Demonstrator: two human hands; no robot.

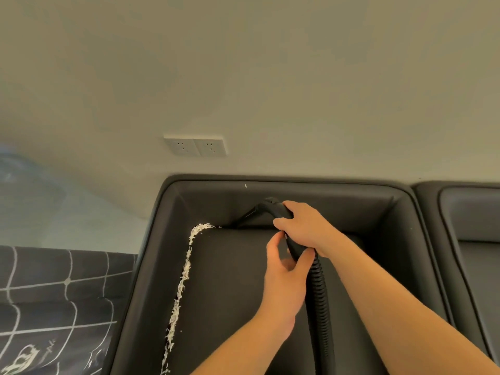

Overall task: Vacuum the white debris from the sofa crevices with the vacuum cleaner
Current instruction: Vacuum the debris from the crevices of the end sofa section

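1. Sofa (270, 307): one dark grey seat section, smooth matte upholstery, boxy with rounded padded rim; second matching section (470, 239) just beside it at right edge.
2. White debris (181, 282): one long ragged strip of shredded, flaky bits, filling the left crevice between seat cushion and armrest, curving round the far left corner; one lone fleck on the back rim.
3. Vacuum cleaner, two visible parts: rigid black plastic nozzle (253, 212), narrow and angled, tip down in the back crevice just right of the strip's end; black ribbed flexible hose (320, 307) running down across the cushion toward the viewer.
4. Right hand (303, 226): fingers curled tight around the curved handle end of the nozzle, gripping it from above.
5. Left hand (284, 269): fingers and thumb loosely curled around the hose just below the right hand, thumb touching it; firmness of hold unclear.
6. Wall sockets (195, 146): two white square plates, side by side on plain pale wall.
7. Dark fabric (54, 307) at left: soft, white grid lines.
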